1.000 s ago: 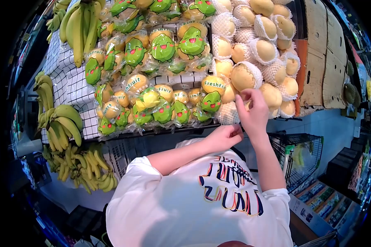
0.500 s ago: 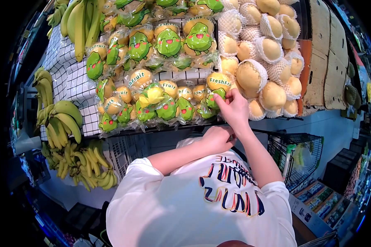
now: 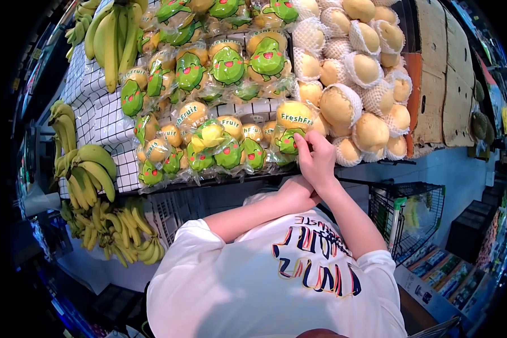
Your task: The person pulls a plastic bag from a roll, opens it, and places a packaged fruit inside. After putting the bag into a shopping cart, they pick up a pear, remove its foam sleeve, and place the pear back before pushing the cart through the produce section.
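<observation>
My right hand [image 3: 318,160] is closed, with thumb and forefinger pinched at the right edge of a clear plastic bag of round yellow fruit [image 3: 294,114]. The bag carries "FreshFru…" lettering and a green cartoon figure, and it rests at the front right of a row of similar bags. Just below, my left hand [image 3: 296,190] is curled in front of my body, crossed under the right wrist. Its fingertips are mostly hidden, and whether they hold anything does not show.
Right of the bags lie pale yellow fruits [image 3: 372,131] in white foam nets, beside cardboard [image 3: 434,107]. Bananas [image 3: 93,169] hang and lie at the left. A wire shopping cart [image 3: 414,219] stands right of my body. Bagged yellow fruit [image 3: 211,134] sits mid-row.
The right hand has shifted slightly down and left, and the pinched bag's lettered front now shows more fully. My left hand has barely moved. The view has shifted slightly.
</observation>
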Demonstrator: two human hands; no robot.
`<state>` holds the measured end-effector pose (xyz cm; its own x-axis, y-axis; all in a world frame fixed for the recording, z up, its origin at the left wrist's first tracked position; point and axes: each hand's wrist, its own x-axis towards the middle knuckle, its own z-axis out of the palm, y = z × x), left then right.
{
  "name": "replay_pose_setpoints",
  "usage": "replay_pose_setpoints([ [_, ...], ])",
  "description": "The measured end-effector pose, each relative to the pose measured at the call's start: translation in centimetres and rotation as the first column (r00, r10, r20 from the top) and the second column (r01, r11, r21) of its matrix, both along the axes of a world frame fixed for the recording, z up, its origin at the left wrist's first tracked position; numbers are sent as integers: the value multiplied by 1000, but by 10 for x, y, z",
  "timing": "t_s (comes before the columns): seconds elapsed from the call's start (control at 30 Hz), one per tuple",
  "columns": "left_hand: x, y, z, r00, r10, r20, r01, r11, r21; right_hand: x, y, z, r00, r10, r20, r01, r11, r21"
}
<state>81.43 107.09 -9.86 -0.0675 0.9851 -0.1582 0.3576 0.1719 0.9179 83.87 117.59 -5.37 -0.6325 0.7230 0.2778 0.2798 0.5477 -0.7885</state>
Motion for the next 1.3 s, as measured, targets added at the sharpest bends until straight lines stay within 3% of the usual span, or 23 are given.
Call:
replay_pose_setpoints([
  [0.03, 1, 0, 0, 1000, -11, 7, 12, 998, -63, -2, -2, 7, 999, 36, -5, -36, 999, 12],
  [0.23, 6, 2, -19, 996, 70, 61, -78, 988, 130, -23, -12, -2, 988, 151, -34, -146, 984, 103],
  [0.37, -1, 1, 4, 1000, -3, -11, 2, 998, -70, -33, -10, -14, 981, 152, 122, -164, 982, 93],
  [0.47, -2, 2, 5, 999, -39, -20, 36, 991, -131, -30, -4, -4, 942, 181, 284, -209, 975, 73],
  [0.53, -1, 2, 6, 998, -56, -1, 56, 998, -40, -22, 1, 7, 898, 196, 393, -246, 966, 80],
  [0.57, -2, 2, 8, 998, -64, 6, 64, 998, 6, -12, 3, 16, 924, 163, 345, -185, 982, 33],
  [0.63, 0, 2, 12, 975, -54, 213, 37, 996, 83, 12, 3, 39, 965, 96, 245, -83, 995, -64],
  [0.7, 2, 4, 27, 907, -10, 422, -14, 998, 54, 42, 8, 41, 999, -46, -19, 46, 999, -10],
  [0.77, 12, 8, 37, 637, 54, 769, -145, 988, 50, 68, 3, 48, 956, -224, -188, 197, 968, -152],
  [0.8, 12, 9, 49, 712, 16, 702, -184, 969, 165, 77, -2, 51, 906, -275, -321, 185, 941, -282],
  [0.83, 14, 16, 57, 698, -36, 715, -242, 928, 282, 85, -6, 54, 835, -335, -437, 151, 903, -403],
  [0.9, 23, 37, 76, 720, -113, 685, -360, 783, 508, 97, -8, 54, 838, -310, -448, 52, 864, -500],
  [0.97, 31, 55, 79, 751, -225, 621, -304, 717, 627, 98, -18, 44, 799, -349, -490, -91, 735, -672],
  [1.0, 35, 61, 84, 771, -253, 584, -266, 706, 656, 98, -19, 45, 795, -208, -569, -276, 712, -645],
  [1.1, 54, 71, 104, 811, -343, 473, -148, 663, 734, 112, -12, 64, 737, -203, -645, -487, 503, -714],
  [1.13, 64, 69, 111, 771, -388, 505, -143, 667, 731, 118, -4, 70, 704, -197, -682, -558, 441, -703],
  [1.17, 73, 66, 116, 722, -434, 539, -135, 676, 725, 122, 4, 61, 579, -289, -762, -709, 283, -646],
  [1.27, 93, 75, 115, 691, -580, 433, -69, 542, 837, 139, 7, 66, 548, -290, -785, -792, 123, -598],
  [1.3, 91, 74, 115, 679, -604, 418, -7, 563, 826, 146, 9, 62, 507, -300, -808, -830, 86, -552],
])
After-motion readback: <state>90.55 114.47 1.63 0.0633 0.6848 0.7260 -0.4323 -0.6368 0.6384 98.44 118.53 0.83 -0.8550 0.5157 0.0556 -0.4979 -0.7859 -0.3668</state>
